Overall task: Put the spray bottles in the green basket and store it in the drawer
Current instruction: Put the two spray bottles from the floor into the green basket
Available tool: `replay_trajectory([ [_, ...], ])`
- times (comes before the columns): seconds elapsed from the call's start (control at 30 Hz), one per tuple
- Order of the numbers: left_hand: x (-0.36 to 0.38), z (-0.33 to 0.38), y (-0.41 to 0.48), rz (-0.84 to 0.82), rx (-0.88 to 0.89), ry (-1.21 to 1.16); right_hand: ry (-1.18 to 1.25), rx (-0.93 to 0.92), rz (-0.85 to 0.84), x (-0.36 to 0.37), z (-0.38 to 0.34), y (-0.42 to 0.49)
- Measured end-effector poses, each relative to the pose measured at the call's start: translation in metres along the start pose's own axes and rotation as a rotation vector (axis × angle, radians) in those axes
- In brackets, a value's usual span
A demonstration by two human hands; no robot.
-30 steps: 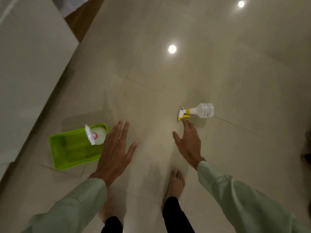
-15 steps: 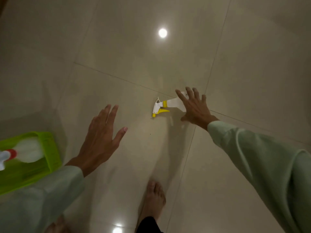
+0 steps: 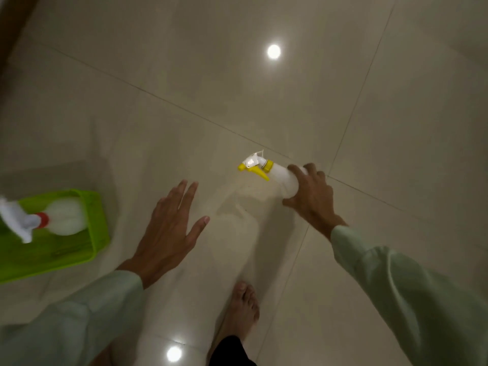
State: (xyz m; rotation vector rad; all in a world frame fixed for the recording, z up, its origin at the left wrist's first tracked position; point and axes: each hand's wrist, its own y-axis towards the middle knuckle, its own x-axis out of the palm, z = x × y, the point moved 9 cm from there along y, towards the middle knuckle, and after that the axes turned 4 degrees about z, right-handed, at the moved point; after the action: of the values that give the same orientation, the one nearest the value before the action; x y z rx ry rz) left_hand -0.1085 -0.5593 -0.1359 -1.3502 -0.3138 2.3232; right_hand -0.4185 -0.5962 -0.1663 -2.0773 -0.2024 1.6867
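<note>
So the yellow-trigger spray bottle (image 3: 280, 177) is at about 1 o'clock from the bare foot (image 3: 241, 309), nozzle pointing toward 9 o'clock. The right hand (image 3: 310, 195) is wrapped around its white body; can't tell if it's off the tiled floor (image 3: 396, 128) or touching it. The left hand (image 3: 169, 231) holds nothing, fingers spread flat, hovering above the floor at around 11 o'clock from the foot. Way over at 9 o'clock sits the green basket (image 3: 97, 212) with 1 red-collared spray bottle (image 3: 52, 219) lying in it, a bit blurry.
</note>
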Motion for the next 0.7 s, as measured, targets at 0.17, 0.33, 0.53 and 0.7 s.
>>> replay_trajectory([
  [0.17, -0.062, -0.003, -0.032, 0.064, -0.028, -0.044, 0.15, -0.01, 0.063, -0.04, -0.092, -0.063],
  [0.33, -0.127, -0.025, -0.08, 0.181, -0.111, -0.168, 0.224, -0.072, 0.121, -0.071, -0.2, -0.114],
  [0.53, -0.191, -0.085, -0.155, 0.331, -0.29, -0.353, 0.292, -0.139, 0.148, -0.084, -0.32, -0.17],
  [0.7, -0.232, -0.157, -0.229, 0.418, -0.413, -0.422, 0.419, -0.21, 0.111, -0.068, -0.418, -0.223],
])
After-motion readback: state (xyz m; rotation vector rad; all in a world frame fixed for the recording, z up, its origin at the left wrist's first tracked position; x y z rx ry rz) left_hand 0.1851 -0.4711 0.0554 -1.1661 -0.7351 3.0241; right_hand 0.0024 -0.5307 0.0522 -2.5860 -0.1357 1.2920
